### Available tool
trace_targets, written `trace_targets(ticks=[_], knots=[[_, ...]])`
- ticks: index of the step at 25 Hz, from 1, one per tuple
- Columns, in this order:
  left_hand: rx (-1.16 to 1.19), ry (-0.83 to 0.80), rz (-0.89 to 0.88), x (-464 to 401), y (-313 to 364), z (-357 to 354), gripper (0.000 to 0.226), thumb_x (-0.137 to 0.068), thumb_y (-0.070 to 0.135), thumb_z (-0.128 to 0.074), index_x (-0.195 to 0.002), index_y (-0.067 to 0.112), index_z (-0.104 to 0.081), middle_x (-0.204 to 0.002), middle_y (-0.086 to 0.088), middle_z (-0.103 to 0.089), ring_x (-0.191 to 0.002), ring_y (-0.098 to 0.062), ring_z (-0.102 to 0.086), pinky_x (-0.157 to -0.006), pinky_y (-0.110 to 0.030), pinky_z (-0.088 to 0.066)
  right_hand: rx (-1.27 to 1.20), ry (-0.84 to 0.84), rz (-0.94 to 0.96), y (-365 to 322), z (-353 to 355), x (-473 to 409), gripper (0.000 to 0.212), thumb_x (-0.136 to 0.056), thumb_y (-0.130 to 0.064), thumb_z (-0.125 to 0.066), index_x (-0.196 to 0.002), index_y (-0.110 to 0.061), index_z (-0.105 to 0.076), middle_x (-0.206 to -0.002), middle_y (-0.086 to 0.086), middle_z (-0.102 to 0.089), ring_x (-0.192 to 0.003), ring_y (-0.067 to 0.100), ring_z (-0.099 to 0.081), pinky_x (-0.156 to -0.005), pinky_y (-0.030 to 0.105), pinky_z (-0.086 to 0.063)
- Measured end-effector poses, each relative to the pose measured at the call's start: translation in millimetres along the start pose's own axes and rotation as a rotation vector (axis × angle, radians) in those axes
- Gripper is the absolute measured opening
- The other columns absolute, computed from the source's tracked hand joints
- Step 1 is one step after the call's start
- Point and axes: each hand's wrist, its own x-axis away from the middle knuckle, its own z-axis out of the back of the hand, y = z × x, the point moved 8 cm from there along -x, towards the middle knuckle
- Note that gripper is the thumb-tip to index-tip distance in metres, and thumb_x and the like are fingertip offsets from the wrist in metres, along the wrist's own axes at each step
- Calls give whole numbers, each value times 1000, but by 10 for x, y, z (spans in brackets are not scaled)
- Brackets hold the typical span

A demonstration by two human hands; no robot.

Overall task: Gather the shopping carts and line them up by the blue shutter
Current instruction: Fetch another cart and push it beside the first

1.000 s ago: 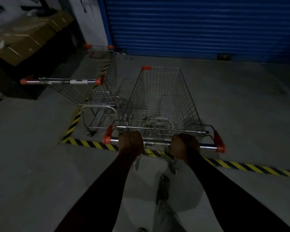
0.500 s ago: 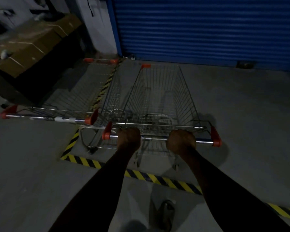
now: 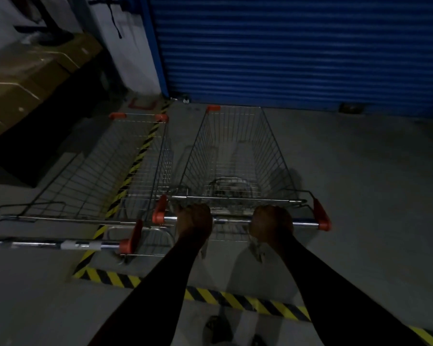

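Cart (image 3: 235, 156) nearer blue shutter (image 3: 298, 51), left hand (image 3: 195, 221) and right hand (image 3: 271, 222) clenched around handle (image 3: 231, 221).

We see parked cart (image 3: 125, 171) close beside our cart (image 3: 235, 156) on left; blue shutter (image 3: 298, 51) blocks ahead; boxes (image 3: 28, 78) far left; open floor (image 3: 373, 183) right.
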Motion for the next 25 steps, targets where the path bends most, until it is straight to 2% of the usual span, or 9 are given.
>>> trace_targets(ticks=[3,5,6,9,11,14,17,21,25], knots=[[23,-117,-12,-142,-110,31,12,-81,12,-55,-73,10,-63,-67,-12,-61,-63,-33,-62,-71,-53,-55,-42,-35,-43,-17,30,-113,28,-78,-40,-58,-89,-18,-69,-98,3,-73,-95,29,-70,-81,33,-53],[12,-137,-38,-96,-143,-37,5,-72,12,-64,-69,12,-61,-63,-11,-58,-59,-31,-58,-73,-53,-54,-32,-101,-80,-10,12,-109,32,-78,-43,-61,-96,-18,-71,-103,4,-72,-99,29,-69,-82,34,-53],[-4,-179,-43,-80,-155,-94,5,-73,14,-61,-68,12,-60,-61,-11,-56,-58,-30,-56,-71,-50,-54,-9,-108,-69,-13,-2,-95,34,-78,-44,-61,-97,-17,-70,-103,5,-72,-99,29,-69,-83,35,-52],[-51,-105,-86,66,-114,-101,22,-81,25,-46,-74,12,-62,-69,-12,-61,-64,-33,-62,-71,-45,-53,28,-101,-13,-25,-85,55,35,-81,-46,-58,-101,-18,-66,-106,6,-70,-100,30,-67,-84,35,-51],[4,-183,-77,187,-69,-46,20,-85,32,-49,-82,18,-62,-85,-9,-69,-81,-34,-68,-77,-41,-48,40,-93,-6,22,-180,179,34,-83,-46,-53,-102,-20,-65,-107,4,-70,-100,28,-67,-85,35,-51],[-22,-187,-114,357,80,-43,19,-93,30,-46,-99,19,-61,-105,-5,-67,-99,-31,-66,-83,-37,-44,58,-117,-23,117,-252,334,33,-84,-47,-51,-101,-22,-64,-106,0,-70,-97,23,-68,-83,33,-53],[16,-204,-104,439,117,-47,15,-92,24,-46,-96,20,-60,-104,-6,-69,-98,-32,-67,-71,-30,-42,54,-116,-37,165,-250,398,31,-82,-46,-52,-99,-22,-64,-104,1,-70,-97,24,-68,-81,32,-50],[-2,-227,-86,395,85,-57,20,-90,32,-51,-101,19,-62,-104,-3,-69,-99,-29,-67,-86,-36,-47,28,-104,-50,117,-175,395,29,-84,-44,-51,-96,-21,-64,-101,2,-70,-95,25,-68,-80,33,-50],[103,-275,-71,460,92,-90,20,-87,35,-57,-97,19,-64,-101,-1,-69,-99,-25,-67,-88,-36,-51,30,-126,-9,173,-224,476,30,-84,-46,-52,-98,-23,-63,-103,0,-69,-96,24,-67,-81,33,-50]])
